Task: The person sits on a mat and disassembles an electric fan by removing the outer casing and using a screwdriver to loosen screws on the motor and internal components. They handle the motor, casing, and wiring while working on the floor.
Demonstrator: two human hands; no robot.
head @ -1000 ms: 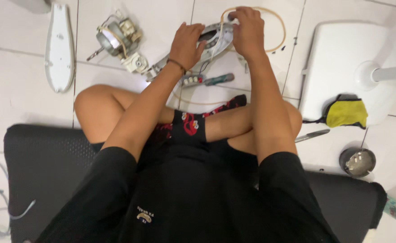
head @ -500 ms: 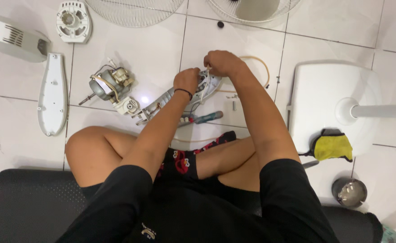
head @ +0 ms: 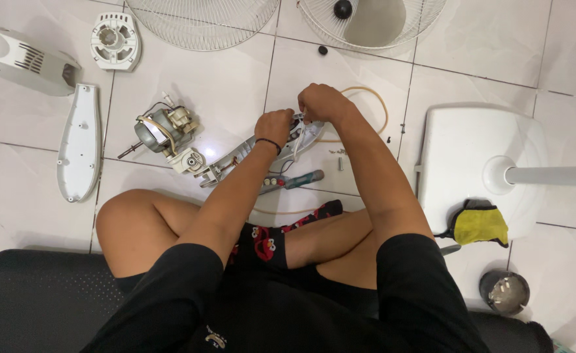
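White plastic, long and narrow: the open fan housing (head: pixel 255 153) lies on the tiled floor (head: pixel 236 85) just ahead of the crossed legs. Its long axis runs diagonally, the near end low and left beside the fan motor (head: pixel 164 134), the far end rising right under the hands. The left hand (head: pixel 273 127) rests curled on the middle of the housing, fingers folded down over it, a dark band at the wrist. The right hand (head: pixel 321 104) is closed at the upper end, pinching what looks like a thin white wire, though the grip is too small to see for certain. A screwdriver (head: pixel 294 182) with a teal handle lies just below the housing, roughly parallel to it. A tan rubber ring (head: pixel 373 98) sits behind the right hand.

Compared with half a second ago, the hands and housing keep the same pose and slant; the view has tipped slightly, so the two wire fan guards (head: pixel 203 23) at the top show more fully. The white fan base (head: pixel 471 163) stays at the right.
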